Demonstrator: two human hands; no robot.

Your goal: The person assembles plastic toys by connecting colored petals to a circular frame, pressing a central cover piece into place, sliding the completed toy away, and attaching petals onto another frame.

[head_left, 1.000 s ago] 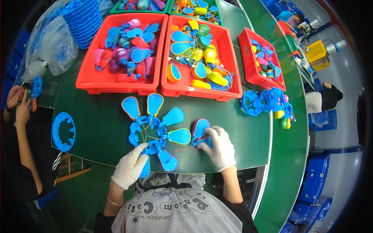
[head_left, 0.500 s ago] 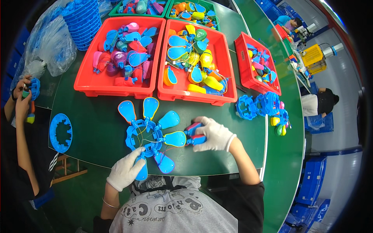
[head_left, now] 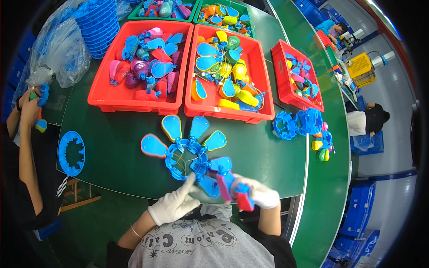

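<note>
A blue plastic ring (head_left: 168, 164) lies near the table's front edge. Several petal-shaped parts with flat blue faces fan out from it, among them an orange-rimmed petal (head_left: 171, 127), and thin wires cross its middle. My left hand (head_left: 172, 206), in a white glove, is at the ring's near side; its fingers are apart and one fingertip touches or almost touches the rim. In my gloved right hand (head_left: 263, 195) are loose petal parts, one purple-pink (head_left: 223, 186) and one red (head_left: 245, 202). They overlap the ring's near-right petals, so I cannot tell whether they touch.
Red bins of coloured petal parts stand beyond the ring: a left bin (head_left: 134, 106), a middle bin (head_left: 223, 115) and a smaller right bin (head_left: 278, 73). Blue rings (head_left: 308, 120) sit at the right. A flat blue ring (head_left: 71, 172) lies left, near a co-worker's hands (head_left: 30, 109).
The ring with its petals has turned counterclockwise and shifted right. My right hand has come nearer my body with the petal parts, and my left hand has moved right, off the petal it held.
</note>
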